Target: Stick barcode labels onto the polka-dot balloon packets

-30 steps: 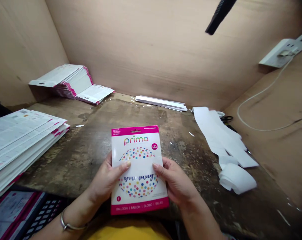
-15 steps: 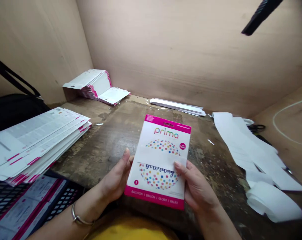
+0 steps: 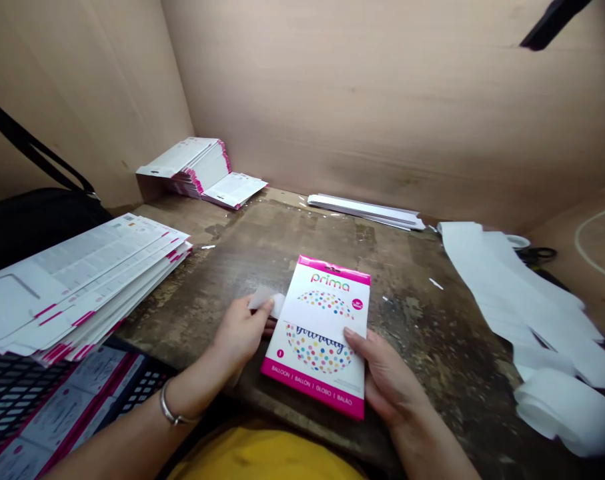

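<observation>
**Head view**
Left hand (image 3: 239,330): thumb and fingers pressed together, pinching one end of a white paper strip (image 3: 322,313).
Right hand (image 3: 382,377): thumb on the card's face, fingers together along its right edge.
Balloon card (image 3: 322,357): flat on the wooden workbench (image 3: 302,233), between the hands, strip across its middle.
Done and left: stacked cards (image 3: 82,287) at left, more cards (image 3: 197,167) in the back corner, white strips (image 3: 512,287) at right.
Hidden: lettering under the strip; whether the strip is stuck down.

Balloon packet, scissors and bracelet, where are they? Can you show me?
Balloon packet (image 3: 316,337): head view, on its dotted front.
Black scissors (image 3: 536,253): head view, on the handles.
Metal bangle (image 3: 171,412): head view, on the band around the wrist.
</observation>
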### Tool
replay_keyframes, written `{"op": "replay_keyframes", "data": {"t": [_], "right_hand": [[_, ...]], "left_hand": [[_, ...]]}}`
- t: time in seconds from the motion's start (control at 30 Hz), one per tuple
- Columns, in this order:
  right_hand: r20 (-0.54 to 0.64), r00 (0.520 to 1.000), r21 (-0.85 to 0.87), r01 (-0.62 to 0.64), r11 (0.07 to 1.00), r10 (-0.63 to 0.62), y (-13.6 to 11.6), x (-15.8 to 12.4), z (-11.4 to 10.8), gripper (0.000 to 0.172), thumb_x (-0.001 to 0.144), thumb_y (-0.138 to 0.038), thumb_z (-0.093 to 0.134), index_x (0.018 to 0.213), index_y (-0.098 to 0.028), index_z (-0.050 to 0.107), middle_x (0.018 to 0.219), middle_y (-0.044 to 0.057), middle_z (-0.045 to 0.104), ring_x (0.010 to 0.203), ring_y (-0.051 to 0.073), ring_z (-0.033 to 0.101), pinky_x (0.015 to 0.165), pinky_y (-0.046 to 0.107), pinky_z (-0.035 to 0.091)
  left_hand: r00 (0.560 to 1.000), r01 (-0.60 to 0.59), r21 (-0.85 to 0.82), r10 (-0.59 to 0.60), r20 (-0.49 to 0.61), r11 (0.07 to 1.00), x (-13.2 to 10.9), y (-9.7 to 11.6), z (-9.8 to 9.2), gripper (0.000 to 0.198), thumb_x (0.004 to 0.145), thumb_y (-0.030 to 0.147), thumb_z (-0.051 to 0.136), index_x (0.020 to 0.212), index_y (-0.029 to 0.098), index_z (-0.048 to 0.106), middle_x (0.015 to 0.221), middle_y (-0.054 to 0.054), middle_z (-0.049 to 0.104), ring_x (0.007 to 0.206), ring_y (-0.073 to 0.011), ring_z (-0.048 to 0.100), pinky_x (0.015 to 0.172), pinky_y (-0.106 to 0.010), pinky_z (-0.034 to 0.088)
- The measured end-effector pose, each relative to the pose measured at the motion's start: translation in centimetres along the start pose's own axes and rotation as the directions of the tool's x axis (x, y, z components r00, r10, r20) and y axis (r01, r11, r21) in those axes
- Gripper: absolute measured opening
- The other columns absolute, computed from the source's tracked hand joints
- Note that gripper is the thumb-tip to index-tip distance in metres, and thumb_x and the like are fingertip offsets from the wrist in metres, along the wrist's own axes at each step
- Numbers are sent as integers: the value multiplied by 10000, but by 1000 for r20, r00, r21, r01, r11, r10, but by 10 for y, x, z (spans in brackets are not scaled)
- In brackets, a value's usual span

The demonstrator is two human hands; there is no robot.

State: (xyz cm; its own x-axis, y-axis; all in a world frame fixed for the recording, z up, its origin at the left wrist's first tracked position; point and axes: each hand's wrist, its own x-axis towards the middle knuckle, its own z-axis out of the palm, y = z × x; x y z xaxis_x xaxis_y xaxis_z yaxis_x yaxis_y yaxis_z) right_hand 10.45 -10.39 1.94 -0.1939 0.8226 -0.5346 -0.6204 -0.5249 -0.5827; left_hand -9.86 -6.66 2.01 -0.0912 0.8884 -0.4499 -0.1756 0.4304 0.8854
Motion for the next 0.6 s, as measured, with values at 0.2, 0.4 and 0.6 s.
{"op": "replay_keyframes", "data": {"t": [0.2, 0.4, 0.6], "right_hand": [[-17, 999, -26, 49, 998, -50, 0, 0, 6, 342, 735, -191, 707, 1062, -148, 617, 1022, 131, 707, 966, 317, 656, 901, 535, 481], [-77, 996, -71, 50, 996, -55, 1, 5, 11, 357, 718, -178, 709, 1062, -143, 620, 963, 126, 723, 920, 322, 672, 841, 525, 520], [-107, 992, -140, 51, 989, -66, 4, 10, 10, 330, 740, -176, 686, 1061, -144, 615, 911, 106, 734, 868, 301, 690, 809, 478, 543]], "left_hand": [[994, -105, 209, 95, 54, 972, 15, 7, -1, 105, 815, 214, 540, 808, 147, 620, 630, -40, 677, 541, -206, 658, 501, -308, 535], [845, -502, 587, 505, 175, 635, 7, 10, 0, 139, 727, 108, 566, 781, 189, 665, 887, -48, 659, 864, -212, 603, 786, -320, 476], [708, -625, 746, 570, 417, 231, 7, 1, 12, 184, 721, 30, 508, 780, 178, 600, 823, -58, 621, 831, -216, 555, 762, -323, 435]]}}
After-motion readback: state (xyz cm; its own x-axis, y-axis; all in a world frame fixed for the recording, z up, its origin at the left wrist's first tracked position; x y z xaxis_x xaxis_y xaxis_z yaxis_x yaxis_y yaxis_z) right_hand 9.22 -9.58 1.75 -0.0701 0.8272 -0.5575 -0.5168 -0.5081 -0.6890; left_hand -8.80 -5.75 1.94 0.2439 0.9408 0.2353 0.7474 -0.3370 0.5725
